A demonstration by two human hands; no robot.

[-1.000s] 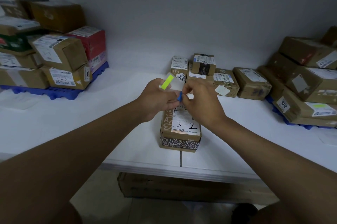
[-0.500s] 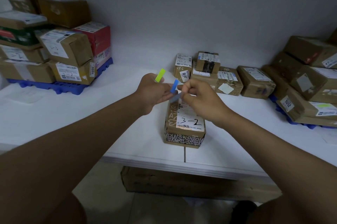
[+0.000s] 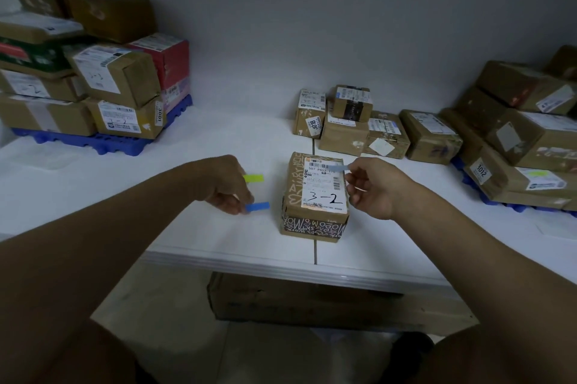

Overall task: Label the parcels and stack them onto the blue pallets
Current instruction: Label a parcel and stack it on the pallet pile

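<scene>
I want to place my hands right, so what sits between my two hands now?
In the head view, the brown cardboard parcel marked 3-2 stands on the white table between the left hand and right hand.

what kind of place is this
Most likely a parcel sorting or mailroom area: taped cardboard parcels with shipping labels sit on a white table, more are stacked on blue pallets, and the left hand holds coloured sticker tabs.

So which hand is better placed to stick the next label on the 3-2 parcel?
Probably the right hand. It pinches a pale blue strip already over the top of the 3-2 parcel. The left hand holds its yellow strip and blue strip beside the parcel.
</scene>
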